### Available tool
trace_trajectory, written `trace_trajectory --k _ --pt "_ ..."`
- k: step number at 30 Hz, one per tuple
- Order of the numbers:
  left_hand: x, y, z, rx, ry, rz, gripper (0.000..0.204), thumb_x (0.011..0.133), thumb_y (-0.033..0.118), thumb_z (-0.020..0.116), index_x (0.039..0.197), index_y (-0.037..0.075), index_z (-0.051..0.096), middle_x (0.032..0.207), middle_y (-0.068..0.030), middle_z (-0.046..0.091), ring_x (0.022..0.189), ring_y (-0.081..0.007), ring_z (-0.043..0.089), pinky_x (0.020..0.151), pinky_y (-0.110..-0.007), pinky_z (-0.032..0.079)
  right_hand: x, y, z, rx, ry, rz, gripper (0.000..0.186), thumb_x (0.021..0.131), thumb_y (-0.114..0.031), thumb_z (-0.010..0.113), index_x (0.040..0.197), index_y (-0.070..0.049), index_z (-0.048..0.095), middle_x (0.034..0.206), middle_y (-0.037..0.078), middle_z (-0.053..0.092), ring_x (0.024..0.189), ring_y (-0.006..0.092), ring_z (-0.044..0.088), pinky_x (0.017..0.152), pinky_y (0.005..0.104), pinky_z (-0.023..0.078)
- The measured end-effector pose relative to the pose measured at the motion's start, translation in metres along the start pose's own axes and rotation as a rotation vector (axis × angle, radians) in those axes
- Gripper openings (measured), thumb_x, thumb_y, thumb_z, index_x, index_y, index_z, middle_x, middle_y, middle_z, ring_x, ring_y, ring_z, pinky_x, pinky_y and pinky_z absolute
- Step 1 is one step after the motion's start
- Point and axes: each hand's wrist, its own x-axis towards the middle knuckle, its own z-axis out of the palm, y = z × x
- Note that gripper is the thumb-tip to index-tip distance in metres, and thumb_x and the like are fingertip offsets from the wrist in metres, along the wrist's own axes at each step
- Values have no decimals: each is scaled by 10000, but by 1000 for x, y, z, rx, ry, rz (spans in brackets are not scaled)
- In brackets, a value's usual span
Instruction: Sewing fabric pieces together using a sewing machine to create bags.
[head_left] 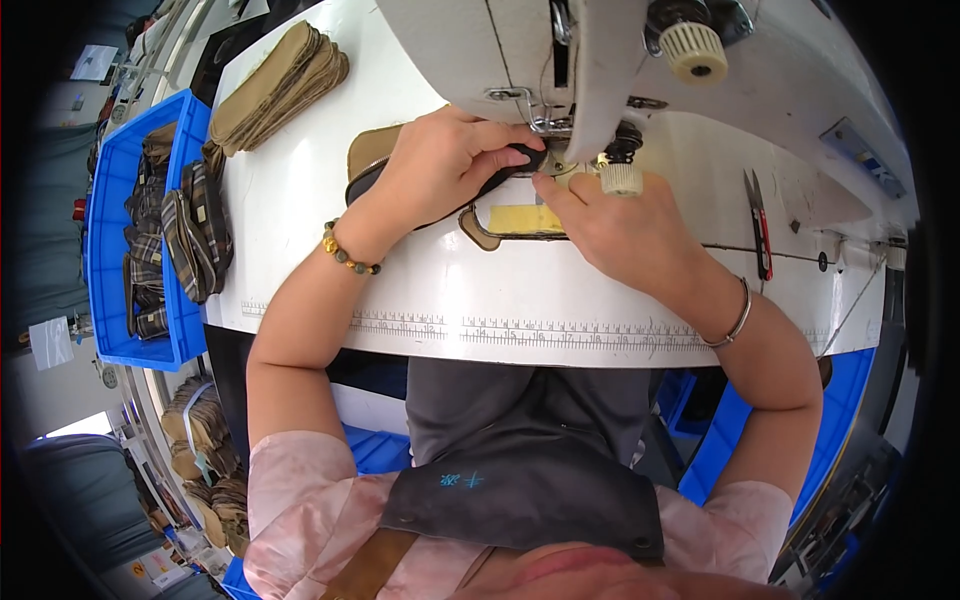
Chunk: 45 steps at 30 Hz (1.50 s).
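Under the head of a white sewing machine, my left hand pinches the black edge of a pouch piece between thumb and fingers. The piece is brown fabric with a dark border, and it lies partly under that hand. The pinched edge sits right by the presser foot. My right hand is closed just right of the foot, fingertips close to the work; what they grip is hidden. Below the foot, between my hands, are a yellow strip and a small brown tab.
A stack of brown fabric pieces lies at the table's far left. Plaid pouches lean at a blue crate. Red-handled thread snips rest at right. A printed ruler runs along the near edge.
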Motion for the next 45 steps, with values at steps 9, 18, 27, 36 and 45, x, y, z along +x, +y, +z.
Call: trace_trajectory --k 9,18,27,36,45 --pt "1 0 6 -65 47 -79 178 842 157 774 1016 172 809 822 -61 742 761 -239 683 685 -343 554 0 0 2 -3 -23 -29 415 806 -94 652 1215 -73 722 575 40 581 517 205 595 475 354 443" --pt "3 -1 7 -157 88 -59 152 854 134 767 1001 130 807 801 -83 740 721 -251 672 679 -336 552 -3 -7 -4 -180 -179 35 505 829 -124 619 1330 -147 675 801 -15 603 559 138 601 500 305 445" --pt "5 -6 1 -204 0 -100 148 868 150 763 1008 128 806 804 -83 741 737 -238 665 679 -330 540 -3 -4 -1 -148 -141 1 510 816 -106 629 1324 -106 665 795 -11 601 544 133 604 475 315 427" --pt "5 -6 4 -169 43 -69 149 870 145 759 1008 146 815 818 -89 734 721 -230 657 677 -325 545 -2 -10 -5 -94 -130 35 519 808 -77 628 1326 -80 661 723 15 578 535 149 595 463 312 445" --pt "4 9 2 -76 77 -77 175 807 109 798 979 132 816 933 -82 756 752 -248 721 695 -314 580 -3 -14 -7 -183 -145 84 516 811 -99 632 1322 -35 655 689 13 557 527 142 576 481 301 450"
